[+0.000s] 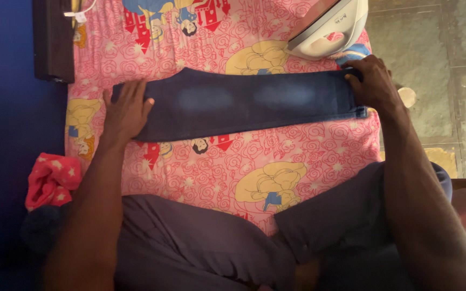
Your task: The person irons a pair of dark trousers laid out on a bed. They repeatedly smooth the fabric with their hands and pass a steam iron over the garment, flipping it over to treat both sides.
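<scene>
Head view: folded dark jeans point(244, 102) lie flat across a pink cartoon-print sheet point(276, 161), spanning most of its width. Left hand point(127, 110) rests flat on one end, fingers spread, gripping nothing. Right hand point(370, 81) sits on the other end, fingers curled at the far edge; can't tell if it pinches the cloth. White iron point(330, 27) stands just beyond the right hand. Red starred cloth point(49, 180) is off to the side. Denim looks soft, fairly heavy, non-slip, not fragile; best held at both ends.
</scene>
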